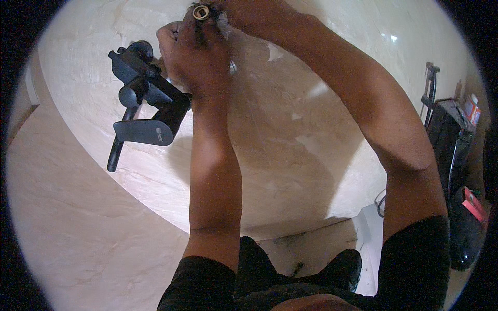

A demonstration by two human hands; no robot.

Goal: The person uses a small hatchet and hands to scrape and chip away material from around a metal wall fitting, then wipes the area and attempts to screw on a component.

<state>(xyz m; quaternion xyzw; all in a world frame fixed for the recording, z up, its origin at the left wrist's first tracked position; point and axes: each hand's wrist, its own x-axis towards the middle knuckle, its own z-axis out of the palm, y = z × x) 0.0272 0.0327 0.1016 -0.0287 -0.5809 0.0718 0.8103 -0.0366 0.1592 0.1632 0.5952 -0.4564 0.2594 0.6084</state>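
Note:
At the top edge, my left hand (pixel 193 54) is closed, its fingers curled around a small dark fitting with a brass-coloured ring (pixel 201 12) that faces me. My right hand (pixel 222 6) comes in from the right and meets the left hand at this fitting. Most of its fingers are hidden or cut off by the picture's edge. Just left of my left wrist, a black mixer tap (pixel 136 72) with a broad lever and a round tube end stands out against the pale marbled wall. I cannot tell how it is fixed.
The pale marbled surface (pixel 280 171) fills the middle, with shadows of my arms across it. At the right edge are a glossy black object (pixel 448 140), a red item (pixel 473 205) and a small white-capped container (pixel 472 110). My dark shoe (pixel 348 267) shows below.

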